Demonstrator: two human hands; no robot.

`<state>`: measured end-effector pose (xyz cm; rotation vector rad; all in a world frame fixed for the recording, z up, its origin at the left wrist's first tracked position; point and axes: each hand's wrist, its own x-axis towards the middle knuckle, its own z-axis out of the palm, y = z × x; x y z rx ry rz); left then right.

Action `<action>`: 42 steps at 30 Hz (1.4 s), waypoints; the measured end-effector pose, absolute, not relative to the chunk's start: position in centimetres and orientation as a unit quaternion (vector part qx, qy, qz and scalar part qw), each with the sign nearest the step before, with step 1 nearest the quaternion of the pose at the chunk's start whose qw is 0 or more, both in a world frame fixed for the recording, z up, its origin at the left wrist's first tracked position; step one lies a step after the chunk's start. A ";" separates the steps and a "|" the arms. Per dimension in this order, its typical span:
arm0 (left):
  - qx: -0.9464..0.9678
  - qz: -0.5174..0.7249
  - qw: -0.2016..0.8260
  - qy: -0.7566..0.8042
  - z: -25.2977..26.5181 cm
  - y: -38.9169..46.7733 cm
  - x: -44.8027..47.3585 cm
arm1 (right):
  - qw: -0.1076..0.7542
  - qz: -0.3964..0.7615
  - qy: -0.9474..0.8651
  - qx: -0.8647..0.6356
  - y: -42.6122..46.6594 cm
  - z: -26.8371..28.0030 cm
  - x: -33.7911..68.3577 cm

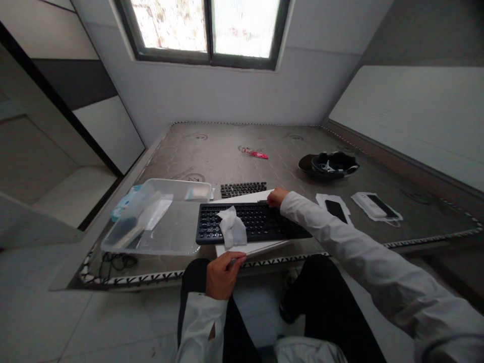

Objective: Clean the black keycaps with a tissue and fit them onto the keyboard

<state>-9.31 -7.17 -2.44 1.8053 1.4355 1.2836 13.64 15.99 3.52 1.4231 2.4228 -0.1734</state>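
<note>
A black keyboard [260, 222] lies on a white board [257, 247] at the mattress's near edge. A crumpled white tissue [232, 227] rests on the keyboard's left half. My right hand [277, 196] is closed at the keyboard's far edge, by a small dark piece whose kind I cannot make out. Below the tissue, my left hand [224, 275] is closed in a pinch at the board's near edge; what is between its fingertips, if anything, is hidden. Just beyond the board sits a set of black keycaps [243, 189] in rows.
Left of the keyboard stands a clear plastic bin [170, 242] holding papers, with a black cable [117, 262] below it. A red packet [257, 153], a black cap [328, 165] and two phones on white cloths [336, 210] lie on the mattress [212, 146].
</note>
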 end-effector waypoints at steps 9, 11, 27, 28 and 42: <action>0.672 0.463 0.234 0.529 -2.4 -7.1 -9.3 | 0.181 -0.032 0.842 0.507 14.8 3.9 13.1; 0.669 0.470 0.230 0.528 -2.5 -7.1 -9.3 | 0.182 -0.031 0.841 0.508 14.7 3.9 13.0; 0.669 0.471 0.214 0.534 -2.2 -7.4 -9.2 | -0.017 0.009 0.878 0.478 10.9 1.2 18.3; 0.670 0.465 0.215 0.537 -2.2 -7.4 -9.2 | -0.047 0.020 0.881 0.470 10.6 0.8 18.6; 0.683 0.435 0.228 0.541 -2.6 -6.6 -9.2 | -0.086 0.056 0.831 0.547 14.9 2.0 20.5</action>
